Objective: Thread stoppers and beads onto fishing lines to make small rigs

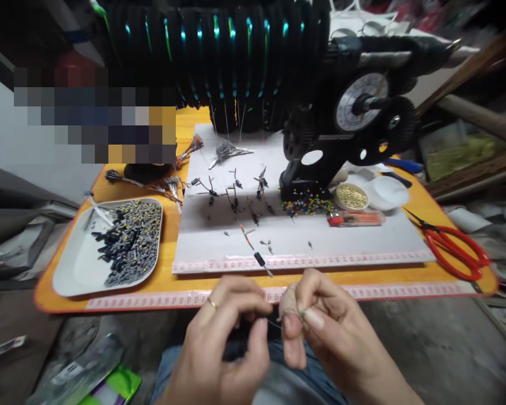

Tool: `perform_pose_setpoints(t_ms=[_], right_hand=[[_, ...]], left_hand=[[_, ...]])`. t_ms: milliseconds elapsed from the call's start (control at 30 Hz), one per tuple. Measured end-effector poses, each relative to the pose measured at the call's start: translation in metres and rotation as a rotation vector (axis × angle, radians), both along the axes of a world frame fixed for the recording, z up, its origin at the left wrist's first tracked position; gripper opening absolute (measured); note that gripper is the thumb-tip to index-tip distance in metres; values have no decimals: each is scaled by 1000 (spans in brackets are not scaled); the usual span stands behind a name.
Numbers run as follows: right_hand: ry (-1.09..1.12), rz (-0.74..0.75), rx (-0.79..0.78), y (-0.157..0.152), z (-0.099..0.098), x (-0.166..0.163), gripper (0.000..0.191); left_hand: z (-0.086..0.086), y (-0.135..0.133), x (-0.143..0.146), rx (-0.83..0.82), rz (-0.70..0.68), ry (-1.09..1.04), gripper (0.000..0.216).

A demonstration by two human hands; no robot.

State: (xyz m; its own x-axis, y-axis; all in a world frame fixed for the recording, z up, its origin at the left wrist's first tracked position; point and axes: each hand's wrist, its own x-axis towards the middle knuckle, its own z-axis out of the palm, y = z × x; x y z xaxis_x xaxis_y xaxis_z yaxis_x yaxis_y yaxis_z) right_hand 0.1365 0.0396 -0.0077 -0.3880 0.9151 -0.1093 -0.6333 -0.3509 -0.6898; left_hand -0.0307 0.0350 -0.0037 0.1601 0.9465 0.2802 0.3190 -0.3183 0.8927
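Note:
Just in front of the board's near edge, my right hand pinches something tiny between thumb and index finger; it is too small to name. A beige wrap covers part of a finger there. Close beside it, my left hand, with a ring on one finger, is curled, its thumb near the fingertips; what they hold, if anything, cannot be made out. A faint thin line seems to show between the hands. Beyond them, a small black cylinder with an orange-tipped stem and a grey end lies over the white board.
A black machine with a dial stands behind. At left is a white tray of small grey and black pieces. Coloured beads, a bowl of golden bits, an orange-red cutter and red scissors lie right.

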Motion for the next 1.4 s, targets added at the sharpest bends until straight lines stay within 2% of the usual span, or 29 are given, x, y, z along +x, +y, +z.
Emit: perform_pose_setpoints(t_ms=[67, 133, 200, 233, 300, 400, 500, 567, 700, 800, 867, 967, 1100, 1200, 1267, 1300, 1333, 1400], right_hand=[[26, 5, -15, -6, 2, -1, 11], [27, 5, -19, -10, 4, -1, 11], [14, 16, -21, -14, 3, -1, 12], [5, 19, -13, -15, 3, -1, 12], [-25, 9, 16, -17, 2, -1, 12], [-72, -18, 65, -18, 3, -2, 11], [-100, -20, 69, -18, 3, -3, 11], [-115, -34, 66, -18, 2, -3, 12], [-196, -44, 47, -18, 1, 0, 14], [-329, 35, -7, -19, 2, 4, 17], [-468, 96, 18, -20, 4, 7, 16], [-725, 99, 270, -23, 10, 12, 14], [-964, 16, 664, -29, 15, 12, 16], [-1060, 53, 859, -34, 15, 19, 22], [-1134, 56, 935, -31, 15, 39, 24], [-1202, 17, 949, -28, 15, 54, 24], [-1327, -110, 931, -23, 15, 74, 21], [-1748, -476, 818, -11, 17, 120, 21]], left_hand=[[10, 3, 4, -246, -35, -189, 21], [20, 8, 11, -494, -132, -428, 19], [26, 13, 18, -663, -260, -663, 20], [27, 15, 21, -696, -293, -747, 20], [25, 19, 25, -676, -269, -833, 20], [18, 22, 28, -632, -152, -885, 18], [14, 20, 28, -682, -102, -967, 17], [13, 15, 26, -690, -101, -928, 19], [8, 5, 25, -616, -218, -753, 17], [2, 3, 28, -489, -106, -724, 15], [0, 5, 32, -500, -23, -790, 14], [1, 10, 40, -601, -2, -943, 14], [5, 17, 45, -614, -6, -959, 15], [8, 20, 43, -597, -31, -928, 18], [11, 20, 40, -606, -44, -869, 19], [12, 20, 39, -618, -37, -831, 20], [13, 19, 38, -633, -21, -797, 20], [16, 17, 38, -661, 20, -751, 21]])
